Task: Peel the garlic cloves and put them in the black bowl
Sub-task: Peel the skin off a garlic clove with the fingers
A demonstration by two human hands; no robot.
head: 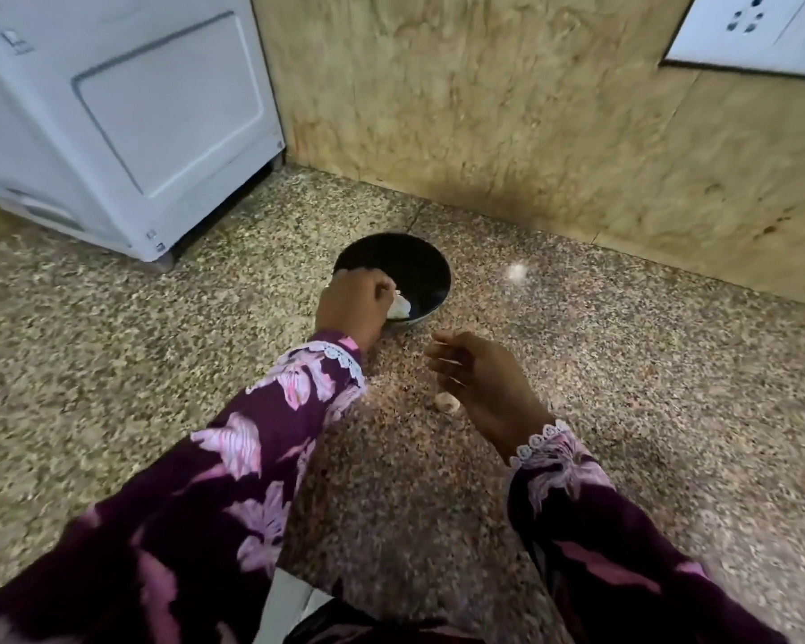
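Black bowl (419,267) sits on the speckled stone bench (623,364), near the back wall. 1 pale garlic clove (399,306) is over the bowl's near-left inner side, at the fingertips of the left hand (352,306). Left hand reaches over the bowl's near-left rim, fingers curled, pinching the clove. Blur makes it hard to tell whether the clove also touches the bowl's inside.

Right hand (479,378) hovers just in front of the bowl, to its right, fingers loosely curled and slightly spread, holding nothing that shows. Palm faces left toward the other hand. Cannot tell if it touches the bench.

1 more small pale garlic piece (446,402) lies on the bench in front of the bowl, just beside the right hand's lower edge, partly hidden by it. Peeled or not, cannot tell.

Both arms wear dark purple sleeves (233,462) with pink flower print and white lace cuffs.

Left of the bowl and further back, a white appliance (126,113) stands on the bench, well apart from the bowl. Behind the bowl is a tan marbled wall (507,109). Up on the wall, right of the bowl, a white socket plate (758,30) with round holes.
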